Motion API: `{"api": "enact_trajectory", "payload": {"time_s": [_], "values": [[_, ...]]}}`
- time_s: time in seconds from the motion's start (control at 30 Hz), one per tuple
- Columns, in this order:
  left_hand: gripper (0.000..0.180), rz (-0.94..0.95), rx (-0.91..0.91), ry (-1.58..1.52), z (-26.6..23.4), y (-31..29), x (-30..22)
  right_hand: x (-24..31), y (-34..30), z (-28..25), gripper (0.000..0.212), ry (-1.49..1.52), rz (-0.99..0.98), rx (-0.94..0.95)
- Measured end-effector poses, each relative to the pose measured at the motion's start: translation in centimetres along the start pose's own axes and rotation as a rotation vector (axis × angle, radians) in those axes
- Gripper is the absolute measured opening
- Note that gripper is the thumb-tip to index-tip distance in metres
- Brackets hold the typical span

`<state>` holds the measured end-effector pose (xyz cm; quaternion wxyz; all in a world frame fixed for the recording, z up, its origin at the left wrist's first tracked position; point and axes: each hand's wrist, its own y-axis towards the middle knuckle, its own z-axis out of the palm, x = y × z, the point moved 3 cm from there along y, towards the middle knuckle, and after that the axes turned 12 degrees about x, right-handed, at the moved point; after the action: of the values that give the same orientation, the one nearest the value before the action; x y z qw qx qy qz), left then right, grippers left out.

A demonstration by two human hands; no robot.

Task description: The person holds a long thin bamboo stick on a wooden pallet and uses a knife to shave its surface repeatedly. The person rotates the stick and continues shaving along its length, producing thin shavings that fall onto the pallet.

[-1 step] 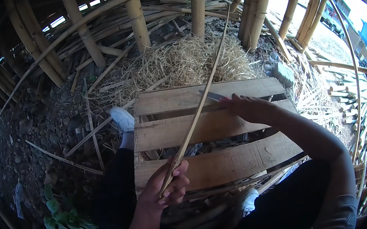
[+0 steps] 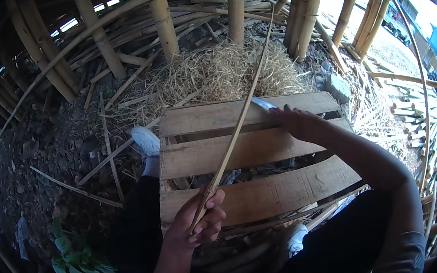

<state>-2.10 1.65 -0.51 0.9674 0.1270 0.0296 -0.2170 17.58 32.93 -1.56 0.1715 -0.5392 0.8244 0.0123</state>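
My left hand (image 2: 199,219) is closed around the near end of a long, thin bamboo strip (image 2: 238,129). The strip slants up and away to the right, over a low slatted wooden bench (image 2: 279,142), towards the posts behind. In my right hand (image 2: 303,123) is a knife (image 2: 263,103) with a pale, shiny blade. Its handle is mostly hidden by my fingers. The blade points away and to the left, with its tip close to the strip; whether they touch I cannot tell.
Beyond the bench lies a heap of pale shavings (image 2: 222,76). Upright bamboo posts (image 2: 162,23) stand behind it. A grey block (image 2: 338,88) sits by the bench's far right corner, bamboo pieces (image 2: 431,132) lie right, and a leafy plant (image 2: 72,258) grows lower left.
My right hand and the knife have shifted slightly right and away from me, and the blade now catches more light. The left hand keeps its hold on the strip.
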Motion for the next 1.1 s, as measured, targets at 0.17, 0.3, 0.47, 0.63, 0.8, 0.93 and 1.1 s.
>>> {"api": "enact_trajectory", "payload": {"time_s": [0.17,0.3,0.47,0.63,0.8,0.93,1.1], "values": [[0.041,0.029,-0.008,0.064,-0.2,-0.4,0.0,0.3,2.4,-4.2,0.050,-0.057,0.051,0.041],[0.042,0.033,0.005,0.076,-0.2,-0.4,0.0,5.2,3.3,-6.5,0.044,-0.044,-0.249,-0.042],[0.042,0.041,0.024,0.087,0.0,-0.2,-0.1,1.5,3.6,-2.9,0.042,-0.141,0.265,0.193],[0.042,0.034,0.037,0.076,-0.1,-0.3,0.0,9.9,-1.3,-9.4,0.051,-0.081,-0.305,-0.168],[0.042,0.019,0.006,0.074,-0.2,-0.3,0.1,10.7,-5.7,-7.0,0.060,-0.312,-0.035,0.243],[0.043,0.030,-0.011,0.088,0.0,-0.5,0.0,8.1,-6.7,-6.8,0.065,-0.460,0.134,0.354],[0.043,0.023,0.031,0.116,0.1,0.0,0.0,12.5,-7.8,-8.2,0.061,-0.359,-0.231,-0.106]]}}
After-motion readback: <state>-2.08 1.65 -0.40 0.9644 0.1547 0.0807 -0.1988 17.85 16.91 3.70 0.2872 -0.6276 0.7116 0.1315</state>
